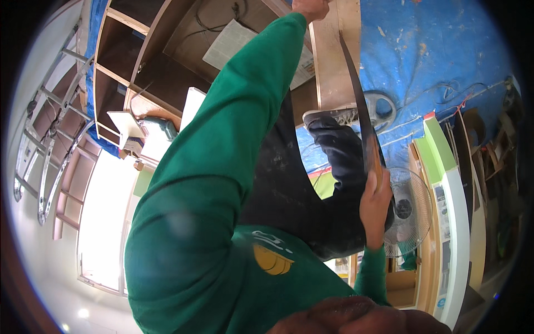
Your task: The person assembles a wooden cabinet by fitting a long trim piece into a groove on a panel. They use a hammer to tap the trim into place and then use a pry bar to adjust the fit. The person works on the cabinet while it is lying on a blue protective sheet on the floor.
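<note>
My right hand [375, 206] is closed round the wooden handle of a handsaw [364, 114]. The saw's long dark blade points away from me, its tip over a long wooden board [332, 61]. At the top edge of the view my left hand [310, 8] rests at the board's left edge, its fingers mostly cut off by the frame. One of my shoes [334, 116] is on the near end of the board, left of the blade. Whether the saw's teeth touch the wood cannot be made out.
A wire-caged fan [409, 209] stands just right of my right hand. Blue sheeting [434, 50] covers the floor, with cords on it. Wooden shelving [119, 61] holds a green power tool [166, 128]. A metal ladder [53, 122] is far left; green-white panels [442, 150] stand right.
</note>
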{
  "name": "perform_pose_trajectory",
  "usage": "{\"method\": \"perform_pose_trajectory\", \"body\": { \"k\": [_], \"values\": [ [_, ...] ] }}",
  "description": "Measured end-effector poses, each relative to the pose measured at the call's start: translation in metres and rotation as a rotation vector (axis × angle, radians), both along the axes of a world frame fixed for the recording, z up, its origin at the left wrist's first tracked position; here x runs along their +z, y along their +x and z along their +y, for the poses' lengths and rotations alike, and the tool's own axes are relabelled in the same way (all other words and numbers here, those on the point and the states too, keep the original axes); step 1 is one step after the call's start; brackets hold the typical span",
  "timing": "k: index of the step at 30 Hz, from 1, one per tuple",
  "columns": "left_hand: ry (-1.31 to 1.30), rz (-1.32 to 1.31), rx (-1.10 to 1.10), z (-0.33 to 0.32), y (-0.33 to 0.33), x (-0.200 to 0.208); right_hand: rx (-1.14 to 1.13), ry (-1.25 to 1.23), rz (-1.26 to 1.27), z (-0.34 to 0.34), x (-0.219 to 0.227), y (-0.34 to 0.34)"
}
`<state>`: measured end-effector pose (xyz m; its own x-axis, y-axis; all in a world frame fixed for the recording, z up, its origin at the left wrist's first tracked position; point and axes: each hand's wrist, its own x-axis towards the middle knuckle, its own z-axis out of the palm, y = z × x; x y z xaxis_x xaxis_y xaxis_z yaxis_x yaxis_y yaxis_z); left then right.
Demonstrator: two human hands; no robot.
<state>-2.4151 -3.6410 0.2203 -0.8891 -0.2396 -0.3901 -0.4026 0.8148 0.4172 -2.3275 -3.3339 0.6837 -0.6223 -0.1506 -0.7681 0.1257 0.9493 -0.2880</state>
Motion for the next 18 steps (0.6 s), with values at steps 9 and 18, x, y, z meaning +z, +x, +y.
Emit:
{"method": "perform_pose_trajectory", "body": {
  "k": [9, 18],
  "values": [
    [0.175, -0.096, 0.054, 0.014, -0.028, 0.027, -0.02, -0.117, 0.118, -0.046, -0.184, -0.046],
    [0.153, -0.095, 0.136, 0.015, -0.015, 0.03, 0.005, 0.049, -0.012, 0.014, -0.041, 0.01]
  ]
}}
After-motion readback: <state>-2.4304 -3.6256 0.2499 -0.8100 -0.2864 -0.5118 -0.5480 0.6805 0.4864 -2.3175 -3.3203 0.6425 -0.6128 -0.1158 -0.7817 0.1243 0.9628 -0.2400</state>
